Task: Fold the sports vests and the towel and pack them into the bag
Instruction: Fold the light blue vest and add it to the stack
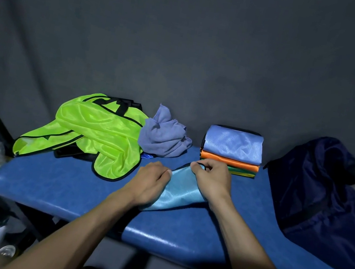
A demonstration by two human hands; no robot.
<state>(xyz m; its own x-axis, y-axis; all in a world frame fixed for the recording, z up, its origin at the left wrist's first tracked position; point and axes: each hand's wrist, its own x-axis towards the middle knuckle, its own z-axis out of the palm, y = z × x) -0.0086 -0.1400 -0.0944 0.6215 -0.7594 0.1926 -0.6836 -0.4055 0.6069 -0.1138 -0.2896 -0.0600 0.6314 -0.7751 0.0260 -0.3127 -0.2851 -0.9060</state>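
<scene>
Item: light blue vest (182, 192), held on the blue bench (69, 186).
I see my left hand (149, 182) and right hand (210, 178) both pinching its edge; beyond lie the neon green vests (92, 132), the crumpled towel (164, 137), the folded stack (232, 150) and, right, the navy bag (326, 194).

Left hand (150, 182) fingers curled gripping, right hand (210, 177) pinching, forearms converging

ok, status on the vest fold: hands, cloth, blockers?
Both hands, left and right, pinch the light blue vest. Folded stack behind. Green vests, towel unfolded. Bag right, nothing blocking.
</scene>
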